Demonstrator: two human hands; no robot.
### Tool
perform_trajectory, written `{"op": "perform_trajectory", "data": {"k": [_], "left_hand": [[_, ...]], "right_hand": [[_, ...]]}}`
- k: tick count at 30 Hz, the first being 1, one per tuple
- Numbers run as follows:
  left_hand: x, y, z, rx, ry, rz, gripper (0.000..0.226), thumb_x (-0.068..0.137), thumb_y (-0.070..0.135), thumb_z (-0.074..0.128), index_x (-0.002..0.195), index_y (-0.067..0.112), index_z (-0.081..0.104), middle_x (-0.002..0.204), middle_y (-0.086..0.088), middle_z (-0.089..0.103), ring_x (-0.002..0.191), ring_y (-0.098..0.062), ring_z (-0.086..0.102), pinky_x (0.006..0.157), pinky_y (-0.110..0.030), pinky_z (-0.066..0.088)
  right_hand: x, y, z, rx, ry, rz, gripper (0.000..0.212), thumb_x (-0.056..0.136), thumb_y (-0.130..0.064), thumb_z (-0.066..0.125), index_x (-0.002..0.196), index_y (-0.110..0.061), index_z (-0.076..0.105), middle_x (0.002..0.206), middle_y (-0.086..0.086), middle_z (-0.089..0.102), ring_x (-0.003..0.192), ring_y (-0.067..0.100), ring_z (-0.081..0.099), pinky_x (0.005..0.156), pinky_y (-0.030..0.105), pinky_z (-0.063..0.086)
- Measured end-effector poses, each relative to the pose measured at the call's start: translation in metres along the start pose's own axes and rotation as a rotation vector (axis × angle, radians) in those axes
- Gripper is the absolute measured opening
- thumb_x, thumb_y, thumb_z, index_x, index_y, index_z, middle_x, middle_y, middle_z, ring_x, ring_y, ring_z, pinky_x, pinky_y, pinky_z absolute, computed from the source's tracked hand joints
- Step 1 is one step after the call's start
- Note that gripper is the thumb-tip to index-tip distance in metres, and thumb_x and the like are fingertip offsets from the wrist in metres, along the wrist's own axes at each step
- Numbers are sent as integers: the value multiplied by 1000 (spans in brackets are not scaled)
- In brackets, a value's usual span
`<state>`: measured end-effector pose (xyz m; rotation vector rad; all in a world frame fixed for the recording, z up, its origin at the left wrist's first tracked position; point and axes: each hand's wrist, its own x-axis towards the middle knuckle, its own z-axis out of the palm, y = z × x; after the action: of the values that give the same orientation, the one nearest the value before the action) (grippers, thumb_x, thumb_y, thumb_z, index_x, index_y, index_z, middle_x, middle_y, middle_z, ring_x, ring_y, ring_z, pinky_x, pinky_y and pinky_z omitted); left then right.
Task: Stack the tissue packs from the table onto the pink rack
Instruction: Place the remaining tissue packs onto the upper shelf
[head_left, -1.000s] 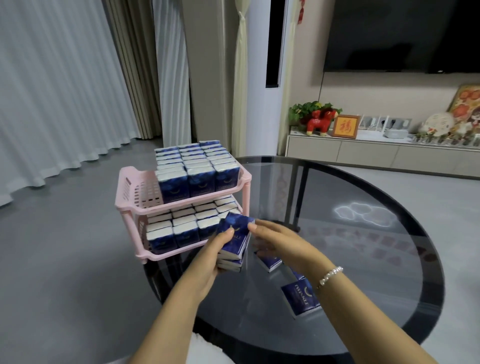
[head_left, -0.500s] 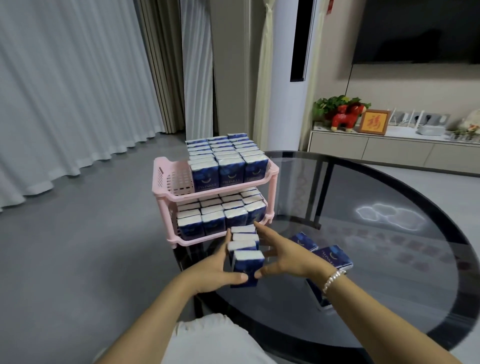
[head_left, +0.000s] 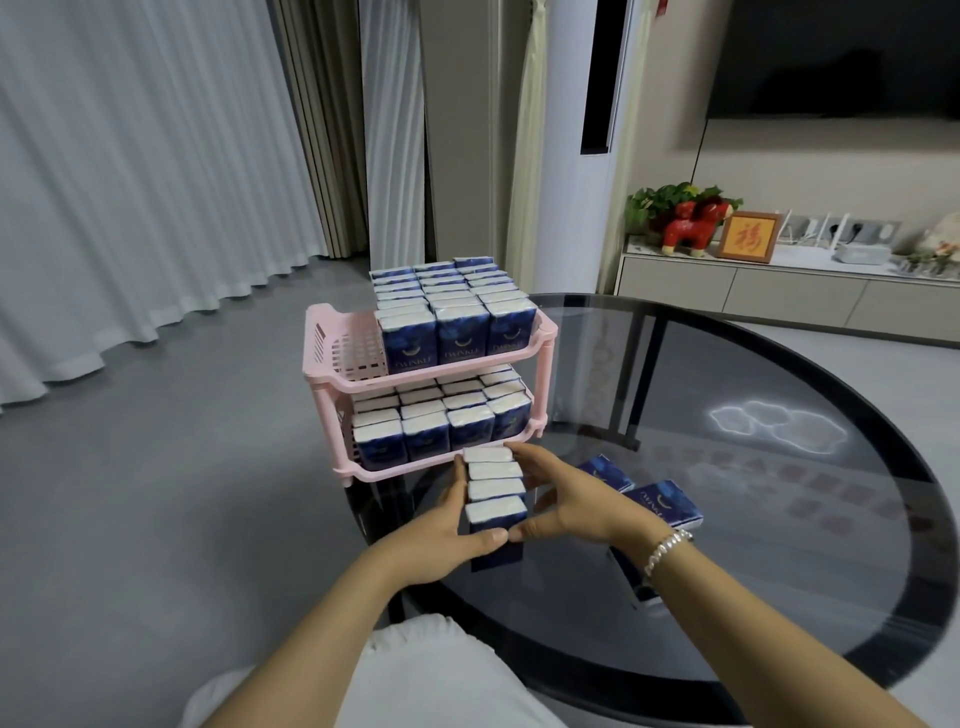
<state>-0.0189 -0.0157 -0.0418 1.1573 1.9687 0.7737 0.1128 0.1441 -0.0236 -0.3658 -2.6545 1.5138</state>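
A pink two-tier rack (head_left: 332, 358) stands at the left edge of the round glass table (head_left: 779, 597). Both tiers hold several upright blue tissue packs. Just in front of the lower tier, a row of several blue tissue packs (head_left: 493, 493) stands on end between my hands. My left hand (head_left: 441, 540) grips the row from the left, thumb across the nearest pack. My right hand (head_left: 566, 499) grips it from the right, fingers along the far packs. Three loose packs lie on the glass to the right: one (head_left: 605, 472), another (head_left: 665, 504) and a third (head_left: 631, 574) half hidden by my right wrist.
The upper tier has a bare stretch at its left side (head_left: 358, 353). Grey floor lies left of the table. A low cabinet (head_left: 779, 291) with ornaments stands at the back right under a dark screen.
The scattered packs I was gathering a second ago now stand in a neat row between both hands. The view has shifted so the rack sits more central.
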Motion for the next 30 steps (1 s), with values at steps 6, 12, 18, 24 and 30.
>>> {"op": "perform_trajectory", "data": {"k": [6, 12, 18, 24, 30], "left_hand": [[-11, 9, -13, -110, 223, 49, 137, 37, 78, 75, 151, 33, 15, 147, 15, 39, 134, -5, 39, 114, -35, 33], [-40, 46, -51, -153, 239, 152, 108, 41, 71, 79, 137, 45, 37, 125, 32, 52, 117, 6, 52, 108, -36, 41], [-75, 91, -90, -217, 356, 253, 64, 40, 64, 83, 97, 61, 53, 110, 28, 61, 107, 1, 60, 91, -24, 49], [-86, 107, -140, -230, 444, 264, 83, 54, 37, 86, 126, 35, 45, 116, 22, 58, 107, 3, 58, 86, -16, 48], [-74, 93, -194, -263, 501, 242, 67, 72, 12, 76, 127, 33, 44, 109, 25, 55, 94, 9, 59, 70, -8, 49]], "right_hand": [[1, -14, -9, 136, -17, 14, 70, 74, -4, 76, 129, -32, 41, 126, -10, 57, 114, 3, 56, 84, 15, 48], [-3, -63, -32, 148, -54, -61, 55, 78, -6, 73, 118, -36, 50, 115, -9, 67, 103, 14, 64, 90, 26, 51], [3, -125, -55, 105, -53, -123, 73, 67, -30, 78, 132, -22, 46, 120, -3, 66, 108, 20, 63, 95, 38, 50], [35, -171, -67, 91, -69, -156, 68, 78, -10, 73, 136, -14, 38, 117, 1, 65, 100, 14, 65, 84, 24, 52], [97, -198, -64, -24, -50, -184, 71, 77, -19, 76, 137, -17, 38, 114, -7, 64, 80, 3, 61, 71, 16, 45]]}}
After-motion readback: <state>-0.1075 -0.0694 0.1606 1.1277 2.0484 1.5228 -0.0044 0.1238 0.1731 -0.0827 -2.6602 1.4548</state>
